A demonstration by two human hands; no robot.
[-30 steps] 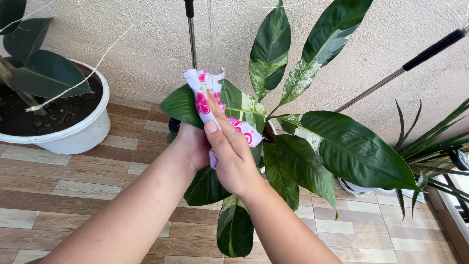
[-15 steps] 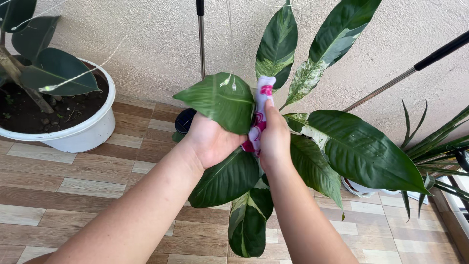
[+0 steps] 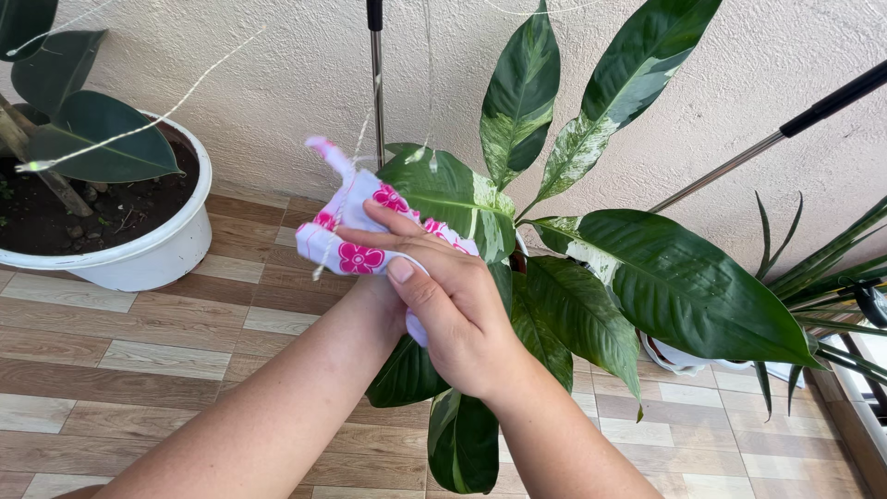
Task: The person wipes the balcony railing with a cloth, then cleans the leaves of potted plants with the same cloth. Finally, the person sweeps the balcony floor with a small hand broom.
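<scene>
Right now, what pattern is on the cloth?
White cloth with pink flowers, seen in the head view.

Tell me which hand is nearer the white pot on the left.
Left. The left hand, mostly hidden under the right hand and the floral cloth, lies on the side toward the white pot; the right hand sits farther right, over the leaf.

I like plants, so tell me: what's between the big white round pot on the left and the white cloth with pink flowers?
In the head view, only bare wood-look floor tiles separate white pot and flowered cloth.
</scene>
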